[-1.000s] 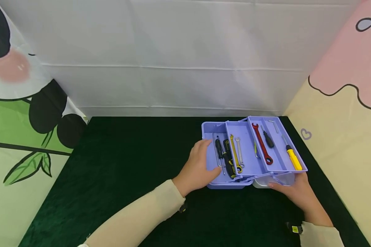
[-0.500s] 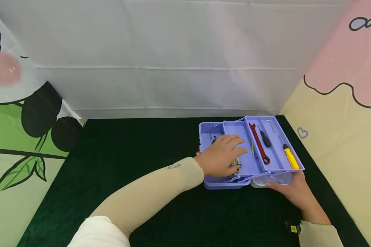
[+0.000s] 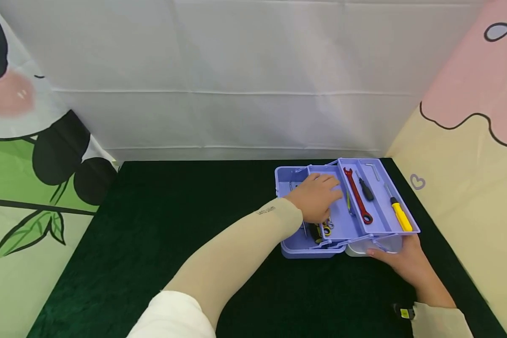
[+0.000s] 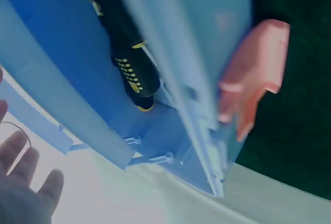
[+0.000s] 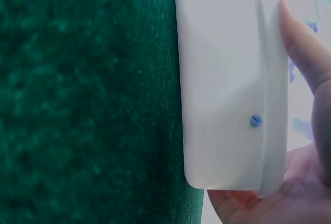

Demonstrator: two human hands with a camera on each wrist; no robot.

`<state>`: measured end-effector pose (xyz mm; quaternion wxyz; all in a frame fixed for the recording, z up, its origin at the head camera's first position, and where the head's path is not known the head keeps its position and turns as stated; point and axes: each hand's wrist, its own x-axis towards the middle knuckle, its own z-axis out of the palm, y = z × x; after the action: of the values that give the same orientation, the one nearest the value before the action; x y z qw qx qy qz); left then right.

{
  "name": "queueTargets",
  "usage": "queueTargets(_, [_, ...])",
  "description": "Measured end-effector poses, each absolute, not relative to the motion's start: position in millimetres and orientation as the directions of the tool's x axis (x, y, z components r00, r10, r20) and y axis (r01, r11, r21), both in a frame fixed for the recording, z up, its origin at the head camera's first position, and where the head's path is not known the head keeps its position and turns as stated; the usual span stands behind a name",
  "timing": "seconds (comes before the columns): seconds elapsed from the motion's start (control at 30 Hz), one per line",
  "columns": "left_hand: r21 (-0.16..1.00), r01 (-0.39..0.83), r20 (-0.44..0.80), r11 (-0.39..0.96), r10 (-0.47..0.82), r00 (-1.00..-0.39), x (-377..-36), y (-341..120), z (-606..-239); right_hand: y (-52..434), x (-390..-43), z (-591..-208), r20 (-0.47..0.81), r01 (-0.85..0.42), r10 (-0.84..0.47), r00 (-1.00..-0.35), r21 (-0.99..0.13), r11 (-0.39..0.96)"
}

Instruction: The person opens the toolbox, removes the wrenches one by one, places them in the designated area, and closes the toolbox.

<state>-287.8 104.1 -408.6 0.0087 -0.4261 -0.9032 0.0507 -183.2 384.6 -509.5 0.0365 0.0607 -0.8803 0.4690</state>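
Note:
A lilac toolbox stands with its stepped trays spread open at the table's right. My left hand hovers over the middle tray with loosely spread fingers and nothing visibly held. It hides part of the wrenches there; only the ring ends of a yellow wrench and a silver one show. At the box's right, my right hand grips the whitish lid, thumb on its rim and fingers below. The right tray bears a red wrench, a black screwdriver, a yellow-handled screwdriver and a hex key.
Black-handled tools lie in the deep left compartment. A pink latch juts from the box's outer side. Dark green cloth covers the table, with a white sheet behind and printed panels at both sides.
My left hand has moved from the box's left edge rightward and farther in, over the middle tray. My right hand keeps its hold on the lid.

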Motion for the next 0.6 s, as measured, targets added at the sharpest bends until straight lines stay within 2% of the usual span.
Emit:
queueTargets(0.1, [-0.004, 0.733, -0.059, 0.680, 0.731, -0.679, -287.3, 109.1, -410.5, 383.2, -183.5, -511.2, 0.129, -0.149, -0.076, -0.989, -0.823, 0.548])
queueTargets(0.2, [0.057, 0.712, -0.095, 0.700, 0.713, -0.694, -283.1, 112.7, -415.2, 382.7, -183.3, -511.7, 0.132, -0.151, -0.073, -0.989, -0.820, 0.552])
queueTargets(0.43, [0.047, 0.702, -0.126, 0.710, 0.702, -0.701, -280.9, 117.8, -423.6, 384.8, -182.6, -510.5, 0.126, -0.136, -0.057, -0.990, -0.817, 0.561])
queueTargets(0.6, [0.058, 0.715, -0.152, 0.697, 0.714, -0.683, -282.2, 122.5, -426.2, 386.6, -182.9, -511.0, 0.121, -0.134, -0.059, -0.991, -0.817, 0.561])
